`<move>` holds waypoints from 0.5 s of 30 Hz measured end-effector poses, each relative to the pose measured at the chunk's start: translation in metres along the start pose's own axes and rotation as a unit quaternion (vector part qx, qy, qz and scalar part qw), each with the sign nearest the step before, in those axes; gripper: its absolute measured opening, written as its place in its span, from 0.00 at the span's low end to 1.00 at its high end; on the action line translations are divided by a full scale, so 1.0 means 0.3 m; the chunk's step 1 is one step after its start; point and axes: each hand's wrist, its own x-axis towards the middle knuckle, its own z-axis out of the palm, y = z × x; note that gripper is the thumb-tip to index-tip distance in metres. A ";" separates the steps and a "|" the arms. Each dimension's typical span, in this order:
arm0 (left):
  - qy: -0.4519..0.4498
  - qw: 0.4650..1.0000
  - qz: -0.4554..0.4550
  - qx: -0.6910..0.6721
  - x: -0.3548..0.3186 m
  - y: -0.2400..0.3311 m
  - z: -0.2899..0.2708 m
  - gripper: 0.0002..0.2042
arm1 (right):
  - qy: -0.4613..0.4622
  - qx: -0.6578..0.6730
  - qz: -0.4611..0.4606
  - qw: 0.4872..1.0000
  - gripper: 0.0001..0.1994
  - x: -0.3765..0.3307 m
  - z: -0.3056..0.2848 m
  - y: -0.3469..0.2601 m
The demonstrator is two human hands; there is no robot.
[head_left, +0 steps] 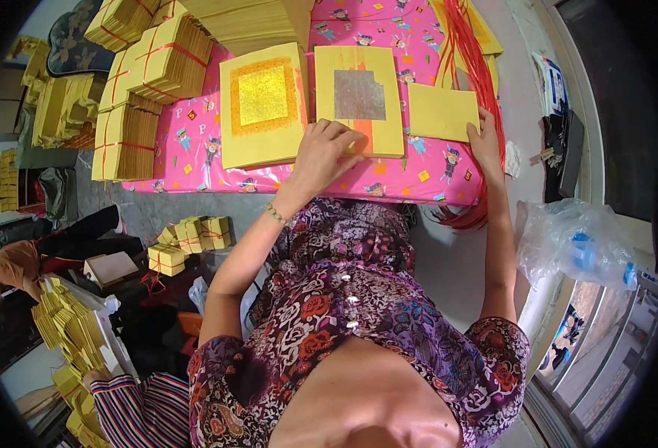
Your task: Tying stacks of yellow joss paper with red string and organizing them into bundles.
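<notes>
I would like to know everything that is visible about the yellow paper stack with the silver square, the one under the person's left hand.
The yellow paper stack with the silver square is a thick, rectangular pile of thin yellow sheets, lying flat on the pink patterned table cover. Its top sheet bears a dull silver foil square near the middle and an orange strip below it. It lies between the stack with the gold square and a plain yellow stack. The left hand rests on its lower left corner, fingers on the top sheet.

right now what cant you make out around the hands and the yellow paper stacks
- Head view: left hand covers the lower edge of the silver-square stack.
- Right hand rests on the plain yellow stack; its fingertips hide that edge.
- Sheet count per stack: too fine.
- Red strings: ends cut off by the top edge.
</notes>
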 end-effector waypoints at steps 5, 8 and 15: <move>-0.023 1.000 -0.003 0.002 -0.002 -0.011 0.005 0.13 | 0.038 -0.327 -0.127 0.936 0.26 -0.022 0.014 -0.039; -0.025 1.000 -0.012 -0.011 -0.006 -0.011 -0.005 0.12 | 0.084 -0.476 -0.125 0.866 0.24 -0.057 0.037 -0.159; -0.023 0.999 -0.019 -0.041 0.001 -0.015 -0.016 0.11 | -0.117 -0.160 -0.300 0.933 0.15 -0.143 0.137 -0.331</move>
